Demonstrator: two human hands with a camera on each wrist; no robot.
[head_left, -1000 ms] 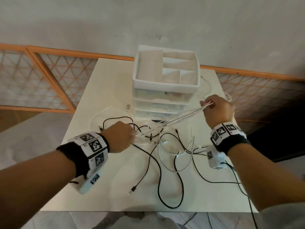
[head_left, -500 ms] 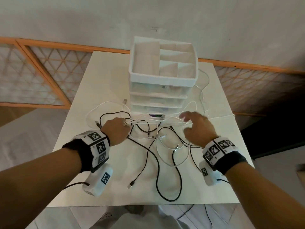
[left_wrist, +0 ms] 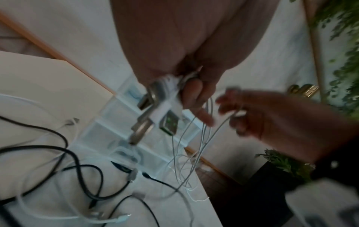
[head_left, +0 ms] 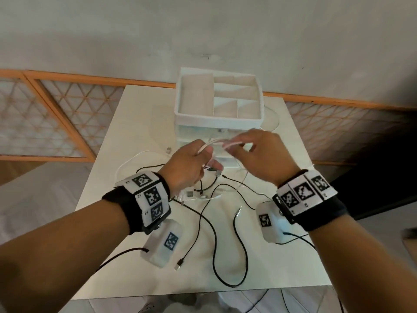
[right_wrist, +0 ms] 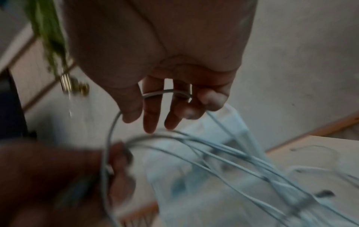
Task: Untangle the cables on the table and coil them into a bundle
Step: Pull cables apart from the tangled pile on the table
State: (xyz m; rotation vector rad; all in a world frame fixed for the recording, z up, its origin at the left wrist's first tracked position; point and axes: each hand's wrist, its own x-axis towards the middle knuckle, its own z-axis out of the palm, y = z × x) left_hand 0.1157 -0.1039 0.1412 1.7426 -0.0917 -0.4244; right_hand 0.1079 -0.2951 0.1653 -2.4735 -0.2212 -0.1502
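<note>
Smooth matt table point(head_left: 140, 123), translucent plastic drawer unit point(head_left: 198, 132), shiny metal plugs point(left_wrist: 141, 130) on rubbery cables point(head_left: 225, 263)

1. A grey plaster wall point(head_left: 203, 30) rises behind a white table point(head_left: 140, 123).
2. Orange-framed lattice panels point(head_left: 45, 118) run along the wall's base on either side.
3. Pale tiled floor point(head_left: 33, 199) lies left of the table.
4. Green foliage point(left_wrist: 342, 46) hangs at the left wrist view's right edge.
</note>
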